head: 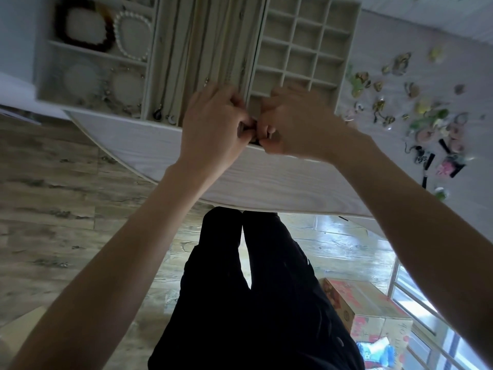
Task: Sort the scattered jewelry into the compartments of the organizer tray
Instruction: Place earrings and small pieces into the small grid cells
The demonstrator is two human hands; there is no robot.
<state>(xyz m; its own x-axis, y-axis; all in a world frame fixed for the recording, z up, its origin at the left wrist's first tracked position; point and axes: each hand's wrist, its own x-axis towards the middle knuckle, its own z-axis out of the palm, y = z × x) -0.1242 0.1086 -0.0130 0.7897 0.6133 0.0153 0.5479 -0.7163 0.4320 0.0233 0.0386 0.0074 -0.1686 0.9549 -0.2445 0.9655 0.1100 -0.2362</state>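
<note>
Daylight streaming in from the window (416, 311) at lower right, glaring on the glossy floor (333, 236). Dimmer, greyish toward the left. Wide-angle bending the bench (266, 182) edge into a curve. Jewelry (400, 102) at right smearing with blur; hands (213, 121) slightly soft.

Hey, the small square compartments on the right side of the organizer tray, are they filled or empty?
Mostly empty: the grid of small compartments shows bare beige bottoms. The nearest cells are hidden behind the right hand, so those cannot be told.

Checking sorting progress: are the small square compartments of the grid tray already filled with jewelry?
No: the visible cells of the grid tray look empty, while the scattered jewelry lies on the table.
</note>
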